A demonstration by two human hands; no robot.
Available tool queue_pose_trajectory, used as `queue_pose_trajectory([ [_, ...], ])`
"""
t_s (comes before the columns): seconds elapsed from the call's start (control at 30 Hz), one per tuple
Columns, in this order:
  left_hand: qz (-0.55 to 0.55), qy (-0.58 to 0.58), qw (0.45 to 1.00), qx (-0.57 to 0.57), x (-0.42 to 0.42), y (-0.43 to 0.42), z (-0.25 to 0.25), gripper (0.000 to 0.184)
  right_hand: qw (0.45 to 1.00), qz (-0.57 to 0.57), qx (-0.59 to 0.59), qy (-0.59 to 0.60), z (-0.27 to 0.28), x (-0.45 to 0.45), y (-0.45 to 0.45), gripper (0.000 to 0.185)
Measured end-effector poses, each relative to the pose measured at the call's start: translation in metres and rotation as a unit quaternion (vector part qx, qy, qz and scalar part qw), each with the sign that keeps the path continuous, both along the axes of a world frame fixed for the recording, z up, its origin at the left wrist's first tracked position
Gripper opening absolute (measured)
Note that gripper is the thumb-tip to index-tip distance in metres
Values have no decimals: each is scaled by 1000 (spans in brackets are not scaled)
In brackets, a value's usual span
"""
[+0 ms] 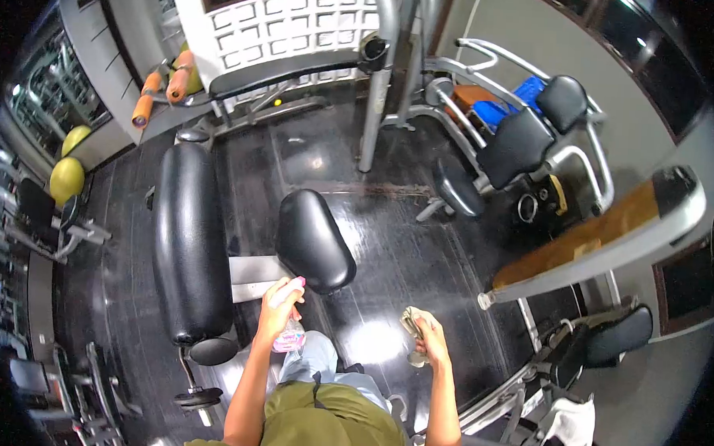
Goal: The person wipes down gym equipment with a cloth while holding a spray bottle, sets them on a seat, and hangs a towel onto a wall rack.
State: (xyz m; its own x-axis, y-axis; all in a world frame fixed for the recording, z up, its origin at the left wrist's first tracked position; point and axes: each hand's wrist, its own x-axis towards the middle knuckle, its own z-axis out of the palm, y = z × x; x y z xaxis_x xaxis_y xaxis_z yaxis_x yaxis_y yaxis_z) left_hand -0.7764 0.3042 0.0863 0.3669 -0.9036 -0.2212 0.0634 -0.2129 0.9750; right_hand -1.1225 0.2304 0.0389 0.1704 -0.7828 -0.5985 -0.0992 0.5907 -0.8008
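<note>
At far left, one round yellow ball [66, 182] sits near the mirrored wall. Next come two orange foam rollers [179, 77] on a machine, then one long, black, padded cushion [193, 240] with rounded edges. Just right of it, the left hand [275, 313] holds one clear plastic spray bottle with a pink label [289, 339] in front of the person's legs; its fingers are clamped around the bottle's upper part. Just beyond this hand stands one black, rounded seat pad [316, 241], joined to the long cushion by a silver metal beam [255, 274]. Farther right, the right hand [431, 339] holds one crumpled, pale cloth [410, 322] above the black floor [395, 264], its fingers closed on the fabric. Beyond, one silver-framed machine carries three black pads [516, 148]. At lower right lies one bunched white cloth [570, 425].
</note>
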Motion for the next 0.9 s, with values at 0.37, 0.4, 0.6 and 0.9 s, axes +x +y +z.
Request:
queue_pose_trajectory([
  [0.37, 75, 138, 981, 115, 68, -121, -86, 19, 996, 29, 78, 41, -32, 88, -145, 28],
  [0.4, 89, 142, 978, 125, 75, -137, -99, 19, 996, 20, 78, 40, -34, 97, -157, 29],
  [0.6, 120, 122, 971, 169, 113, -225, -158, 24, 985, 64, 116, 108, -41, 167, -231, 34],
  [0.9, 165, 10, 939, 301, 122, -286, -200, 32, 981, 117, 77, 131, -83, 231, -269, 25],
])
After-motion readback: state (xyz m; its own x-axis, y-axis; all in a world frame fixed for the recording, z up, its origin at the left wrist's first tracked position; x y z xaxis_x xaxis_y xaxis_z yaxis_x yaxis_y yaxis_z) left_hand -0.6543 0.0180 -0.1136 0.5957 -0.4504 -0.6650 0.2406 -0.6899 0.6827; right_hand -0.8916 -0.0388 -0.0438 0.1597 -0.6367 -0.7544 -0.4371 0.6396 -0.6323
